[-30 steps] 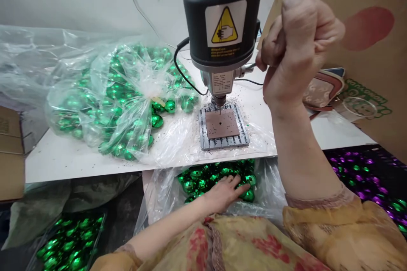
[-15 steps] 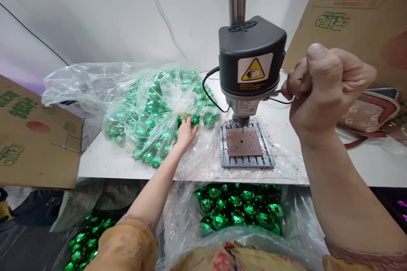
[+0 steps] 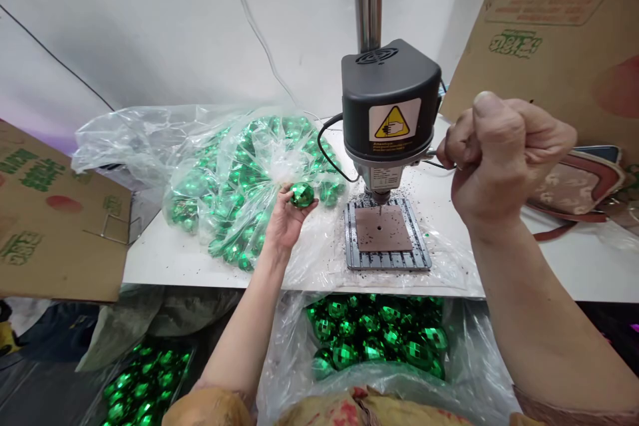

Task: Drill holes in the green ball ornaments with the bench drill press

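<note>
My left hand [image 3: 289, 218] holds a shiny green faceted ball [image 3: 302, 195] between thumb and fingers, in front of a clear plastic bag [image 3: 234, 173] full of similar balls. My right hand [image 3: 506, 153] is closed around the lever at the right side of a black drill press [image 3: 392, 96]; most of the lever is hidden in the fist. Below the drill bit, a brown square plate [image 3: 397, 228] with a dark hole lies on the slotted metal base [image 3: 353, 259]. Dark shavings are scattered over both.
Below the table edge, a plastic-lined container holds green balls [image 3: 372, 333]; more balls [image 3: 142, 383] sit at lower left. Cardboard boxes stand at left [image 3: 54, 226] and right [image 3: 559, 33]. A patterned bag [image 3: 569, 183] lies behind my right forearm.
My left hand has come out of the bag's opening and turned palm up, with a green ball now in its fingers. The drill head sits slightly lower in view, as does my right fist.
</note>
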Demonstrator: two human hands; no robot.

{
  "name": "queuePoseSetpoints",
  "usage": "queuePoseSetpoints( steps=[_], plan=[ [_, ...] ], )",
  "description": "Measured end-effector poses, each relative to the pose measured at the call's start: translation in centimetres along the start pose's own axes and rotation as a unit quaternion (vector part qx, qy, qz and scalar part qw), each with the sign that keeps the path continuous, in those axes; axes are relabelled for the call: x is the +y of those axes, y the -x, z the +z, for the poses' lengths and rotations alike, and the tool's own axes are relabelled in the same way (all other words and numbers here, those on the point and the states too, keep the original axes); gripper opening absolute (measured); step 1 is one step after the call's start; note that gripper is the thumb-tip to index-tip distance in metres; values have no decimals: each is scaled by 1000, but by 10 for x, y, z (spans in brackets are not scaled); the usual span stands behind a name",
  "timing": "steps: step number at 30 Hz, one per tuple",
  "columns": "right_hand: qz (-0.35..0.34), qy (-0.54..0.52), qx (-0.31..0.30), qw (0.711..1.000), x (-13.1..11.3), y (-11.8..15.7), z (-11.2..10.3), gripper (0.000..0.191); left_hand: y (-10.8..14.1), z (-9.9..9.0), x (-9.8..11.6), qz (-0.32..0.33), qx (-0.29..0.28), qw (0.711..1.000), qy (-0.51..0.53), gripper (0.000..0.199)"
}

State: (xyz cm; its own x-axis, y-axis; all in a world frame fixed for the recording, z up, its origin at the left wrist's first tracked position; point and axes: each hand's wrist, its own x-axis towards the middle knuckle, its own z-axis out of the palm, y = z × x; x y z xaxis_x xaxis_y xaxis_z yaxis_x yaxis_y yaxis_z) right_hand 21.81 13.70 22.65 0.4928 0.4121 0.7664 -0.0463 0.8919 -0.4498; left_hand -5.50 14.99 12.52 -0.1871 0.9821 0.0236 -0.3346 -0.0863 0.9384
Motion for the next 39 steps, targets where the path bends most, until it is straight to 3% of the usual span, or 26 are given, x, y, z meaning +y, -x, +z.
queuePoseSetpoints(
  steps=[4,7,9,14,18,25,39],
  plan=[
    [-2,2,-6,1000,-1,1,1,46,35,21,8,-89,-91,991,46,36],
    [1,-4,-17,1000,-2,1,1,45,48,33,-7,-152,-150,977,27,46],
    [5,-7,-18,1000,-2,1,0,45,49,38,-24,-162,-153,974,34,48],
    [15,-12,-29,999,-2,1,-1,45,38,47,-61,-128,-107,983,75,52],
    [-4,-3,-41,999,-1,1,-2,47,27,51,-78,-121,-98,987,33,59],
    [-18,53,-60,997,-1,3,-3,50,24,57,-92,-11,-97,991,-87,60],
    [7,76,-51,996,-1,3,-2,59,25,58,-110,39,-159,975,-149,55]
  ],
)
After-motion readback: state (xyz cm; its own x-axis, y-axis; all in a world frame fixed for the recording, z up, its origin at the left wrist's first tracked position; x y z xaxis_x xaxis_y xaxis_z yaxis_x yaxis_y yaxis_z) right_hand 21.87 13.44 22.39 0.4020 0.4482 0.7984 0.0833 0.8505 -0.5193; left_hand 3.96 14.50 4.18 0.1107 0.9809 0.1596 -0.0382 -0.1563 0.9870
